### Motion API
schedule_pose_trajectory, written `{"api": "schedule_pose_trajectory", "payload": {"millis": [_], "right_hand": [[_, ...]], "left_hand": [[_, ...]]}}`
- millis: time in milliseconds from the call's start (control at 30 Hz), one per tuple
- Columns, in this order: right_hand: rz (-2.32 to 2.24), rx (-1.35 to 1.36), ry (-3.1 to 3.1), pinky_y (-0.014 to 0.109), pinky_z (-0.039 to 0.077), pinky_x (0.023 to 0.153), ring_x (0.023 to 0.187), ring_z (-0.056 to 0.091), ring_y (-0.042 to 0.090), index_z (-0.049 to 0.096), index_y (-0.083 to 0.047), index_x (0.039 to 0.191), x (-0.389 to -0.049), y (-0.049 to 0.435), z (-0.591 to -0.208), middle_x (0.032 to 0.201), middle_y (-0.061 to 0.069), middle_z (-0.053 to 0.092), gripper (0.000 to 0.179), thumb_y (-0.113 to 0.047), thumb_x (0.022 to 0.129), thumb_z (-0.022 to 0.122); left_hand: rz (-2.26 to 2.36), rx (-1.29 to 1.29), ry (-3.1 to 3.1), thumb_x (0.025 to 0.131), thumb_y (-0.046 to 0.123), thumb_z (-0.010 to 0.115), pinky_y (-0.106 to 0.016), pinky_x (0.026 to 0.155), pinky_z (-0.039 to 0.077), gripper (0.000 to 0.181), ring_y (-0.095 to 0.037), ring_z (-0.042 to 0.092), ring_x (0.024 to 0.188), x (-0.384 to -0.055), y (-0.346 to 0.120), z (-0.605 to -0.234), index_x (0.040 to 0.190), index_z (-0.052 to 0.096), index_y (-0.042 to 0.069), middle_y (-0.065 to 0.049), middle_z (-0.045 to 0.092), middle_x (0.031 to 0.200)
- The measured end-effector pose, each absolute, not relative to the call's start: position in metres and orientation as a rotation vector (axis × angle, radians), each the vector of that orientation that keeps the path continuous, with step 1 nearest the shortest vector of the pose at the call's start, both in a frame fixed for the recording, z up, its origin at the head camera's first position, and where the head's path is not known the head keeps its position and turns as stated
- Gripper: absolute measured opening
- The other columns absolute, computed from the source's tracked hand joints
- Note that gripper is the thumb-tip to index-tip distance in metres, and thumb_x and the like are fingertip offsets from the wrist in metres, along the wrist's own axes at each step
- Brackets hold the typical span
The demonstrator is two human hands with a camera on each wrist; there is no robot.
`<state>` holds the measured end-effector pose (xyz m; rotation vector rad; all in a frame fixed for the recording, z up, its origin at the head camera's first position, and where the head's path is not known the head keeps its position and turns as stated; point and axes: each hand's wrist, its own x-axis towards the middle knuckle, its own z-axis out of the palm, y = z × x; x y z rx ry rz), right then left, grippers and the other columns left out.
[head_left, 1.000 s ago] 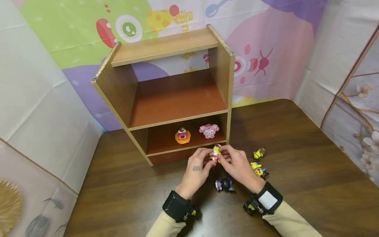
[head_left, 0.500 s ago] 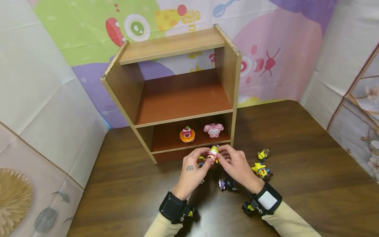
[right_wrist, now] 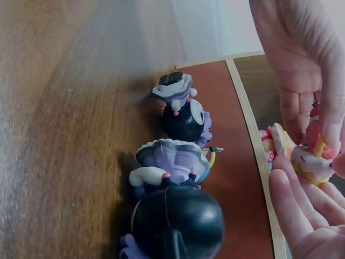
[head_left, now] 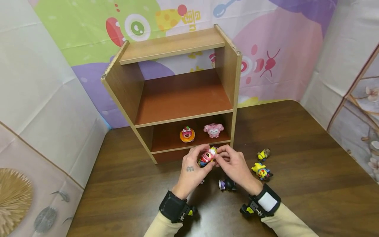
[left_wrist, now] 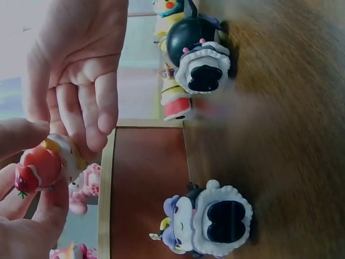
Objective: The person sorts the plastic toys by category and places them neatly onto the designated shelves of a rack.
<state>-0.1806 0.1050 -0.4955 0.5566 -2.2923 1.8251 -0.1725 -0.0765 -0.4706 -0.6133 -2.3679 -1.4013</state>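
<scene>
In front of the lower shelf, my left hand (head_left: 190,171) grips a small pink bear figurine (head_left: 208,156) with white and yellow parts. My right hand (head_left: 237,166) pinches its right side with thumb and fingertips. The left wrist view shows the figurine (left_wrist: 46,164) from another side, with a red strawberry at one end. In the right wrist view a white icing-like part of the figurine (right_wrist: 312,162) shows between the fingers. A black and purple figurine (head_left: 227,184) lies on the table below the hands, and a purple and white figurine (left_wrist: 207,224) is mostly hidden by my left hand in the head view.
A wooden shelf unit (head_left: 185,119) stands at the back of the table (head_left: 127,204). On its lower shelf are a bear on an orange ring (head_left: 187,134) and a pink figurine (head_left: 214,130). Two yellow figurines, one farther back (head_left: 263,154) and one nearer (head_left: 262,171), lie to the right.
The held figurine has been turned between my fingers, so its pink face now shows to the head camera. The whole head view shifted slightly, then settled. Figurines on the shelf stay put.
</scene>
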Motion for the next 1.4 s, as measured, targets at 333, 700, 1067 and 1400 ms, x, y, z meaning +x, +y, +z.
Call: {"api": "schedule_pose_trajectory", "payload": {"millis": [333,700,1067,1400], "right_hand": [[1.765,0.614,-2.319,0.03,0.062,0.07,0.078,0.076,0.033,0.062,-0.001,0.106,-0.18,0.104,-0.498,0.093,0.015,0.077,0.01,-0.008,0.1,0.065],[1.499,0.682,-2.385,0.024,0.057,0.063,0.075,0.066,0.007,0.07,-0.009,0.105,-0.186,0.109,-0.49,0.09,0.002,0.072,0.017,-0.015,0.091,0.078],[1.507,0.777,-2.461,0.025,0.053,0.057,0.07,0.061,0.004,0.066,-0.011,0.12,-0.184,0.109,-0.492,0.09,0.002,0.069,0.031,-0.017,0.093,0.077],[1.51,0.772,-2.466,0.023,0.052,0.058,0.073,0.063,0.006,0.063,-0.008,0.13,-0.184,0.103,-0.491,0.107,0.006,0.073,0.042,-0.017,0.092,0.077]], "left_hand": [[-1.42,-0.596,-2.384,0.079,0.005,0.084,-0.031,0.089,0.057,0.048,-0.017,0.067,0.105,-0.175,-0.08,-0.475,0.123,0.066,0.009,-0.004,0.07,0.117],[-1.539,-0.724,-2.361,0.077,-0.006,0.075,-0.037,0.087,0.057,0.055,-0.016,0.069,0.104,-0.182,-0.09,-0.472,0.129,0.061,0.006,-0.008,0.072,0.118],[-1.612,-0.759,-2.386,0.077,-0.011,0.071,-0.037,0.087,0.057,0.057,-0.016,0.067,0.103,-0.18,-0.096,-0.47,0.13,0.06,0.008,-0.005,0.07,0.12],[-1.693,-0.735,-2.28,0.078,-0.014,0.071,-0.034,0.101,0.054,0.052,-0.023,0.06,0.118,-0.181,-0.099,-0.473,0.127,0.061,-0.001,-0.01,0.057,0.125]]}}
